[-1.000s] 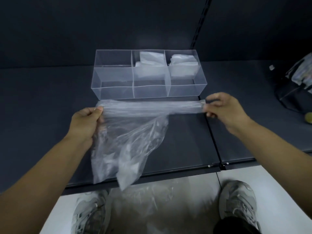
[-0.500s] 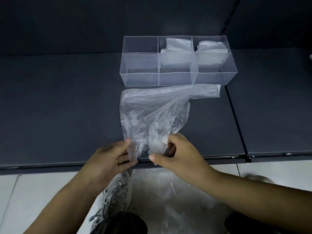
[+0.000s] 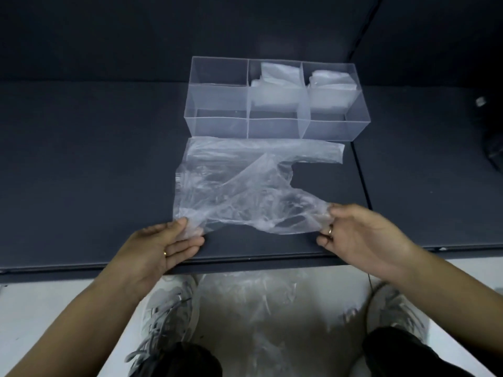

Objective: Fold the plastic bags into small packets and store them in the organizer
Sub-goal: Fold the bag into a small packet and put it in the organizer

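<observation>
Plastic bag [image 3: 245, 191] held by its two near corners.
The left grip [image 3: 168, 240] and right grip [image 3: 362, 235] each pinch one corner; the bag lies spread on the dark surface [image 3: 81, 172], just in front of the clear organizer [image 3: 217, 123] with folded packets [image 3: 275, 85] inside.

A dark object [image 3: 494, 149] is cut off by the right edge; the small grey thing [image 3: 481, 101] near it is too small to tell. On the floor [image 3: 40, 308] the loose plastic [image 3: 268, 303] is blurred. The plastic bag [image 3: 245, 191] veils the left hand's [image 3: 163, 246] fingertips.
</observation>
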